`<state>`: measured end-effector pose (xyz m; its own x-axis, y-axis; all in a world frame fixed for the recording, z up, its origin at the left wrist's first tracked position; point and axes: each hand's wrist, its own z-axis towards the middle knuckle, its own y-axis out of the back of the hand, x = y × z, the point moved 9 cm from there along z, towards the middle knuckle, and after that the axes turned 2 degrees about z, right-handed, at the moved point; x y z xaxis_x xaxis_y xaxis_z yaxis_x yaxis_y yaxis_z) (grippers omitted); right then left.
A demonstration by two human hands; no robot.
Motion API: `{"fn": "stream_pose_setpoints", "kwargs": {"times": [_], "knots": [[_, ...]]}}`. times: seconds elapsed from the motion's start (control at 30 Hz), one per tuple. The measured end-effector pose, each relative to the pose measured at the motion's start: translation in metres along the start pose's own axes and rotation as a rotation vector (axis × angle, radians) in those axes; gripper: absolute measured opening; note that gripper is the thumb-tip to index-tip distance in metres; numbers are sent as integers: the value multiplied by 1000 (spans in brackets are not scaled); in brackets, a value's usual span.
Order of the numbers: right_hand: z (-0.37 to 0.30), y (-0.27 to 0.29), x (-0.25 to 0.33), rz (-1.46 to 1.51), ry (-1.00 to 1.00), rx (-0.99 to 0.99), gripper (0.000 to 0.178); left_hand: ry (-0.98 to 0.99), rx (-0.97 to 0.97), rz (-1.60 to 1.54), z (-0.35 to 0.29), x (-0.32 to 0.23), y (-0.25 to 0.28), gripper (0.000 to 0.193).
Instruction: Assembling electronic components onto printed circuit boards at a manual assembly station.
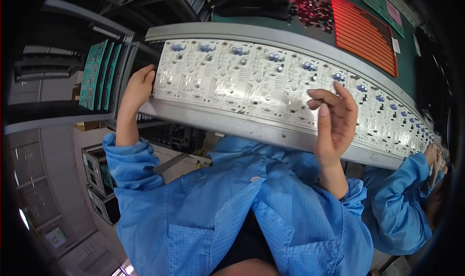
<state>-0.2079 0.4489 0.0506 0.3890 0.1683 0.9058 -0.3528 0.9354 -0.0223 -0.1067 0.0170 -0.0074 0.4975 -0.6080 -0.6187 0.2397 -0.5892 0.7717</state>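
1. Your left hand (140, 87) is at the left end of the white circuit board (232, 77), fingers bent against its edge; you cannot tell from this angle whether they grip it or only press on it.
2. Your right hand (335, 116) is raised over the board's other end, its fingers loosely curled and the thumb apart from them, with nothing visible in its grasp.
3. The board spans the space between your hands, flat and glossy, with a repeating pattern of light tracks. Clusters of blue round parts line the side farther from you, with silver cans and small dark pieces near them.
4. Past your right hand, more white boards (387, 116) run on in line, bearing similar blue parts.
5. The boards lie between two long metal rails, the near rail (232, 121) passing just in front of your body.
6. Beyond your right hand, on a green counter (408, 65), sit a ribbed orange tray (363, 36) and a heap of small dark parts (314, 12) under reddish light.
7. Left of your left hand, green boards (99, 75) stand upright in a rack (121, 72).
8. To your right, a co-worker's blue sleeve (399, 208) reaches toward the line.
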Motion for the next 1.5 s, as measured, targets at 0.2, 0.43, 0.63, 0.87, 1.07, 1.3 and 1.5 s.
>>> {"fn": "stream_pose_setpoints", "kwargs": {"times": [0.2, 0.43, 0.63, 0.87, 1.07, 1.3, 1.5], "knots": [[10, 86, 1, -183, 109, -256, 40, -459, 107, 163, -24, -205, -52, 28], [11, 141, 17, -214, 183, -359, 38, -1058, 54, 595, 18, -340, -214, 47], [9, 208, 32, -368, 116, -413, 32, -1063, 34, 697, 56, -368, -259, 35], [104, 234, 0, -668, -107, -72, 22, -773, 93, 446, 92, -358, -244, 19], [216, 237, -81, -1195, 32, 176, 19, -623, 141, 459, 106, -350, -254, 17], [260, 203, -127, -1376, 329, 267, 17, -722, 150, 432, 97, -347, -249, 15], [270, 208, -147, -1418, 335, 350, 19, -771, 196, 411, 97, -343, -251, 13]]}}
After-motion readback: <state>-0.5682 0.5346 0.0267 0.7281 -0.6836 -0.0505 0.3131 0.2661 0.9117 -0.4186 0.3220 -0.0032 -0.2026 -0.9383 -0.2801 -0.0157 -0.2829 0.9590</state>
